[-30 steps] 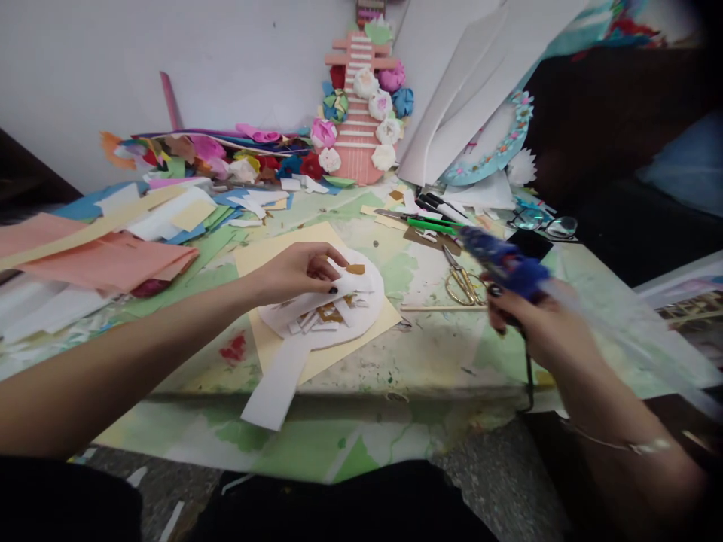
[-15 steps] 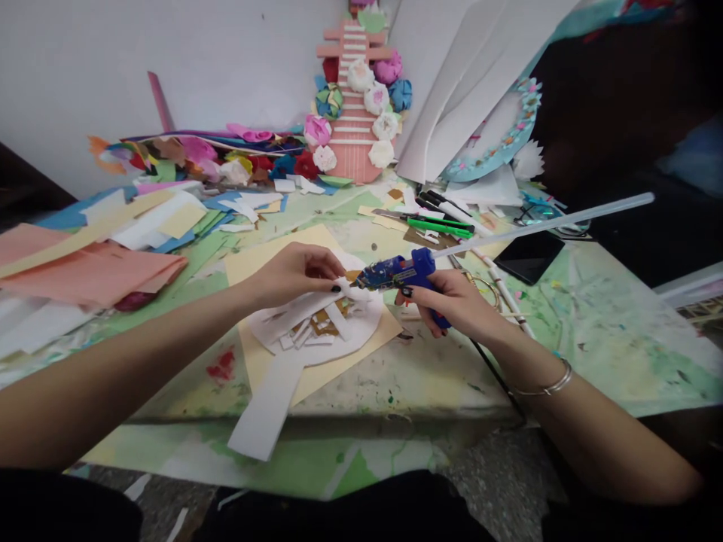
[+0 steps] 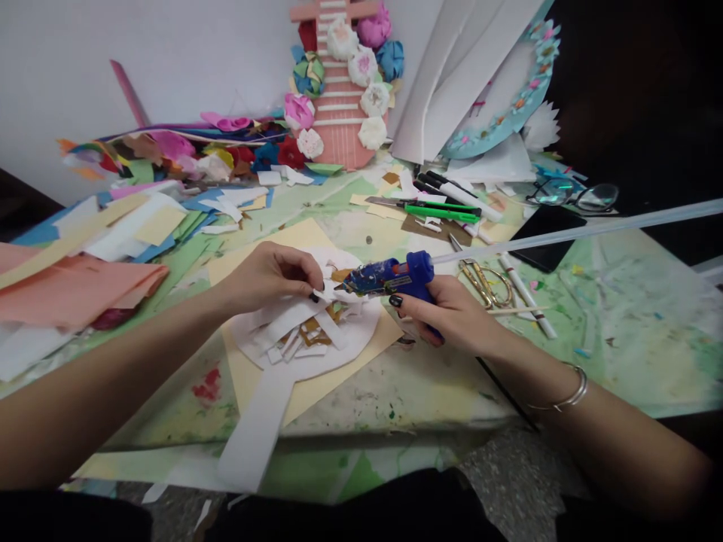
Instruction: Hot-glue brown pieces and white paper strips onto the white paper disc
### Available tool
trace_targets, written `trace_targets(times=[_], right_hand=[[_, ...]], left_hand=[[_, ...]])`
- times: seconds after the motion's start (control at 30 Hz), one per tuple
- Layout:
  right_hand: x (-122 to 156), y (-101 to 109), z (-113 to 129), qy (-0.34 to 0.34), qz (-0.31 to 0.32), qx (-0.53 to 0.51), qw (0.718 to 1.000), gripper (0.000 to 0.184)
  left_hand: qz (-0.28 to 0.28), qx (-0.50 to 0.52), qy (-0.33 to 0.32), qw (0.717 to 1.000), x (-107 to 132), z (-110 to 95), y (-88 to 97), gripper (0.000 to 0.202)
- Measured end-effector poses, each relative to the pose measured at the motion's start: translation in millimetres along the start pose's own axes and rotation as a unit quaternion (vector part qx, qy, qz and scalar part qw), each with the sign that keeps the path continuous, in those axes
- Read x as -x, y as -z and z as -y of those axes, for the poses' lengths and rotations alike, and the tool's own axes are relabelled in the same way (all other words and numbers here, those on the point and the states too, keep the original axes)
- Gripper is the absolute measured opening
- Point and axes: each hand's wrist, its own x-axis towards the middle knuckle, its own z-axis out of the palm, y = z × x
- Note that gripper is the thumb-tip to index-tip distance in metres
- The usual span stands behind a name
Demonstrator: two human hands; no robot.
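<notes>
My right hand [image 3: 446, 309] is wrapped around a blue hot glue gun [image 3: 415, 275]. A long clear glue stick [image 3: 565, 233] runs out of its back. The gun's nozzle points left, close to the fingertips of my left hand [image 3: 276, 278]. Those fingers pinch a small white strip [image 3: 324, 295]. Below them lies a white paddle-shaped cutout [image 3: 355, 346] with a long handle toward the table's front edge. Several white and brown scraps [image 3: 308, 331] are piled on its round part. Under the cutout is a pale yellow sheet [image 3: 305, 399].
Golden-handled scissors [image 3: 483, 286], a green cutter [image 3: 440, 211], markers [image 3: 468, 199], a phone [image 3: 542, 237] and glasses [image 3: 596, 197] lie to the right. Coloured paper [image 3: 73, 278] is heaped at left. A pink guitar-shaped piece with paper flowers [image 3: 344, 150] stands against the wall.
The whole view has shifted a little, with the background things now higher up. Both hands stay close together over the cutout, the glue gun still in my right hand.
</notes>
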Motion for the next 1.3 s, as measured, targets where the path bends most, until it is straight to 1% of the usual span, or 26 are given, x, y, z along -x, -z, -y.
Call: trace_targets(times=[0.1, 0.23, 0.3, 0.4, 0.5, 0.6, 0.77, 0.97, 1.2, 1.3], right_hand=[[-1, -2, 6, 0.002, -0.001, 0.043, 0.999, 0.040], [-2, -2, 14, 0.031, -0.012, 0.090, 0.995, 0.040], [-2, -1, 15, 0.034, -0.010, 0.113, 0.993, 0.040], [-2, 0, 15, 0.033, -0.004, 0.133, 0.990, 0.040], [0, 2, 13, 0.047, 0.009, 0.133, 0.990, 0.037], [2, 4, 11, 0.054, 0.021, 0.121, 0.991, 0.032], [5, 8, 12, 0.061, -0.003, 0.129, 0.990, 0.032], [9, 16, 13, 0.059, -0.020, 0.123, 0.990, 0.033], [10, 17, 11, 0.067, -0.027, 0.104, 0.992, 0.030], [10, 18, 12, 0.058, -0.031, 0.103, 0.992, 0.030]], left_hand=[[-0.004, -0.016, -0.023, 1.000, -2, -1, 0.5, 0.016], [-0.004, -0.019, -0.052, 0.998, -4, 2, 2.4, 0.010], [0.003, -0.018, -0.066, 0.998, -4, 4, 3.9, 0.007], [0.013, -0.017, -0.071, 0.997, -4, 4, 5.8, 0.009], [0.010, -0.022, -0.060, 0.998, -4, 2, 5.5, 0.010], [-0.006, -0.026, -0.037, 0.999, -4, -2, 2.5, 0.007], [-0.034, -0.028, -0.006, 0.999, -7, -4, -4.3, 0.002], [-0.024, -0.067, 0.001, 0.997, -11, -5, -10.4, 0.009], [-0.048, -0.077, 0.025, 0.996, -9, -5, -18.5, 0.017], [-0.052, -0.073, 0.035, 0.995, -10, -5, -20.2, 0.019]])
